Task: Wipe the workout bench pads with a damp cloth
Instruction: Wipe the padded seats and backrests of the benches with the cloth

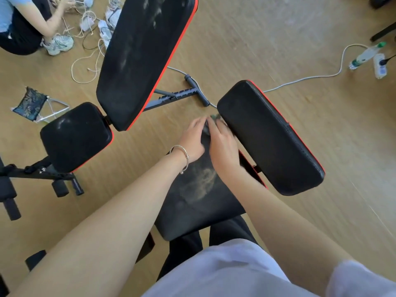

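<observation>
Wooden floor [257, 50] beneath, both hands [214, 140] pinch a cloth [215, 117] on the away-pointing seat pad [199, 200].

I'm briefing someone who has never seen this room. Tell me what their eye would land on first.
First, the two hands, left hand and right hand, meeting at the centre over the seat pad, which is smeared with pale dust; something small and blurred sits at their fingers. Next, the black, red-edged backrest pad angling to the right, and a second bench's long pad at upper left, also dusty.
</observation>
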